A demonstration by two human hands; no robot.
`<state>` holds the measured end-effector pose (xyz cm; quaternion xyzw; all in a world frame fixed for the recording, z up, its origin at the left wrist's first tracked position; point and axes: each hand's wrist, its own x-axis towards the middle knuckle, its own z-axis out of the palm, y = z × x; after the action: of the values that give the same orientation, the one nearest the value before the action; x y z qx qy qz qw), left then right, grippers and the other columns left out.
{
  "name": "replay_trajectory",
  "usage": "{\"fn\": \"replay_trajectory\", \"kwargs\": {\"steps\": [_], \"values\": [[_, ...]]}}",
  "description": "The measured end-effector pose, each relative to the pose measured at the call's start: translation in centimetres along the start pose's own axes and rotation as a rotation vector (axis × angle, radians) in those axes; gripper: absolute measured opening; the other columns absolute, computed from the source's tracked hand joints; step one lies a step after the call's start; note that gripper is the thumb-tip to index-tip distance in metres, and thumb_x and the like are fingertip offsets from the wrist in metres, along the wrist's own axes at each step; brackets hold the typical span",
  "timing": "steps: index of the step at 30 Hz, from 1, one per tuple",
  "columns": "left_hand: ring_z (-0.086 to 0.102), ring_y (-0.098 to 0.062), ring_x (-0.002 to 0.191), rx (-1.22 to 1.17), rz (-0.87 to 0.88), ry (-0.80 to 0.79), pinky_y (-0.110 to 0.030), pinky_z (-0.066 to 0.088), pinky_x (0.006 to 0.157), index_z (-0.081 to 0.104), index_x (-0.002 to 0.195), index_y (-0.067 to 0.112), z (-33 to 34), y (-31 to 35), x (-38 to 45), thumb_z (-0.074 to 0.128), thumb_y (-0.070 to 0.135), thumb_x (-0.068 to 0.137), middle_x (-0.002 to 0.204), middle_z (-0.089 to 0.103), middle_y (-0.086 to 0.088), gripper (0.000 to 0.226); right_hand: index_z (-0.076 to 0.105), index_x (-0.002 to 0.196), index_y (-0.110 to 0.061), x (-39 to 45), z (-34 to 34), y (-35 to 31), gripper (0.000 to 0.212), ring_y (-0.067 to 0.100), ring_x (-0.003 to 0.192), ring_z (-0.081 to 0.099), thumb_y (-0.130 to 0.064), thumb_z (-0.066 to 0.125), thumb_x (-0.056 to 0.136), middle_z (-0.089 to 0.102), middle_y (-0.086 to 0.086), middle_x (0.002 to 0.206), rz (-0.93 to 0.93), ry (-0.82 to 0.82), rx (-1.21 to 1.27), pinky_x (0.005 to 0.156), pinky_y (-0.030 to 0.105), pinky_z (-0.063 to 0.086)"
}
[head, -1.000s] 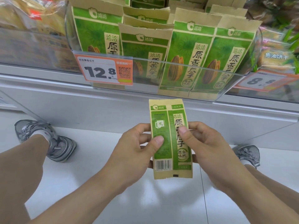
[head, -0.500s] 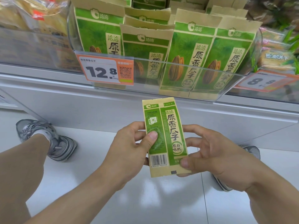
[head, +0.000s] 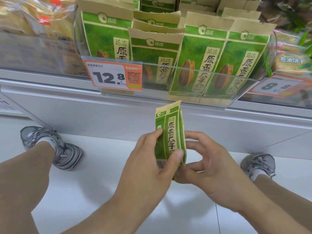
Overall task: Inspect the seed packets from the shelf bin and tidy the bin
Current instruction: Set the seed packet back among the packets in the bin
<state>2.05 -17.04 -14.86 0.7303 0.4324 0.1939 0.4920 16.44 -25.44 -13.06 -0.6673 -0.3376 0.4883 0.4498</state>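
Seen from head height, looking down past two bare forearms. Nearest, held upright between both hands just below the shelf edge: one green and tan seed packet [head: 170, 134], turned so its narrow side and part of its back face the camera. Left hand [head: 152, 168] wrapped round the packet's left side, thumb pressed flat on the lower front, fingertips curled against the left edge. Right hand [head: 207, 166] beside and under the packet's bottom right corner, fingers loosely curled and a little spread; whether these fingers truly pinch the corner cannot be told (the left thumb hides the contact). Below the hands, a white floor [head: 101, 191], with a grey sneaker [head: 55, 147] at left and another sneaker [head: 258, 166] at right.

Farther off, on a white shelf [head: 84, 105], a clear plastic bin [head: 194, 85] holding matching seed packets [head: 199, 61], upright in several rows, the middle front one sitting lower than its neighbours. Clipped to the bin's front left, an orange price tag [head: 112, 76] reading 12.8. At right, a second price tag [head: 276, 86] reading 8.8, under biscuit packs [head: 292, 59]. At left, bagged snacks [head: 33, 31] in clear wrap.
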Motion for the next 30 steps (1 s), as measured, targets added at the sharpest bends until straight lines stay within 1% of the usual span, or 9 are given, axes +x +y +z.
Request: {"fn": "replay_trajectory", "kwargs": {"steps": [4,7,10,14,18,20,24,27,30], "values": [[0.057,0.01,0.117,-0.206,-0.134,-0.03,-0.029,0.054,0.098,0.055,0.134,0.041,-0.2,-0.2,0.2,0.077,0.043,0.083,0.117,0.067,0.026,0.056,0.05,0.137,-0.047,0.0,1.3,0.4,0.071,0.019,0.092,0.078,-0.004,0.079,0.087,0.066,-0.021,0.13,-0.031,-0.072,-0.116,0.093,0.045,0.059],[0.068,-0.004,0.095,-0.168,-0.171,-0.01,-0.039,0.058,0.087,0.059,0.118,0.042,-0.3,-0.6,0.3,0.069,0.017,0.091,0.097,0.073,0.014,0.038,0.047,0.141,-0.05,0.2,1.8,0.5,0.081,0.008,0.098,0.074,-0.009,0.085,0.082,0.065,-0.024,0.129,-0.016,-0.128,-0.209,0.083,0.032,0.062],[0.073,-0.019,0.09,-0.255,-0.212,-0.057,-0.05,0.059,0.086,0.063,0.117,0.034,-0.9,-0.6,0.6,0.058,0.0,0.097,0.094,0.076,0.005,0.04,0.056,0.13,-0.046,0.9,1.9,1.2,0.067,0.006,0.098,0.068,-0.015,0.087,0.08,0.054,-0.028,0.127,-0.109,0.035,-0.316,0.077,0.027,0.061],[0.073,-0.01,0.094,-0.235,-0.12,-0.238,-0.033,0.057,0.089,0.063,0.12,0.03,-2.1,0.4,1.1,0.056,-0.004,0.097,0.099,0.078,0.009,0.041,0.051,0.129,-0.039,2.0,-0.3,1.1,0.075,0.01,0.095,0.069,-0.016,0.092,0.071,0.06,-0.013,0.12,-0.023,0.296,-0.078,0.075,0.029,0.06],[0.074,-0.009,0.091,-0.228,0.006,-0.274,-0.023,0.057,0.082,0.068,0.111,0.028,-4.4,1.4,1.9,0.062,-0.007,0.093,0.097,0.079,0.01,0.04,0.059,0.125,-0.008,2.1,-3.0,-0.4,0.067,0.037,0.099,0.074,-0.007,0.091,0.066,0.075,0.011,0.115,-0.022,0.093,0.214,0.084,0.046,0.062],[0.073,-0.005,0.092,-0.212,0.078,-0.161,-0.021,0.056,0.082,0.07,0.105,0.032,-4.6,1.6,2.3,0.069,-0.002,0.09,0.097,0.077,0.017,0.037,0.064,0.109,0.003,1.7,-3.7,-1.5,0.059,0.037,0.087,0.076,-0.001,0.095,0.059,0.077,0.019,0.102,-0.095,0.119,0.191,0.069,0.037,0.063],[0.064,0.0,0.102,-0.057,0.345,0.243,-0.009,0.045,0.086,0.065,0.105,0.039,-5.3,2.8,3.1,0.075,0.034,0.087,0.108,0.068,0.024,0.021,0.077,0.094,-0.01,-0.1,-4.4,-4.8,0.066,0.031,0.078,0.077,-0.046,0.101,0.044,0.078,0.018,0.091,-0.346,0.346,0.141,0.063,0.033,0.063],[0.055,-0.011,0.117,0.122,0.721,0.535,-0.018,0.038,0.103,0.065,0.117,0.014,-7.2,4.4,5.3,0.071,0.019,0.089,0.12,0.061,0.0,0.029,0.077,0.094,-0.017,-0.9,-5.1,-7.7,0.069,0.03,0.079,0.077,-0.061,0.097,0.044,0.079,0.01,0.093,-0.57,0.503,0.089,0.068,0.037,0.064],[0.049,-0.028,0.127,0.279,0.847,0.644,-0.033,0.032,0.114,0.058,0.13,0.0,-9.3,6.1,8.4,0.069,0.022,0.093,0.131,0.057,-0.015,0.044,0.07,0.101,-0.027,-0.6,-4.6,-11.0,0.069,0.0,0.087,0.074,-0.076,0.083,0.054,0.077,-0.022,0.092,-0.724,0.662,-0.07,0.076,0.014,0.057]]}}
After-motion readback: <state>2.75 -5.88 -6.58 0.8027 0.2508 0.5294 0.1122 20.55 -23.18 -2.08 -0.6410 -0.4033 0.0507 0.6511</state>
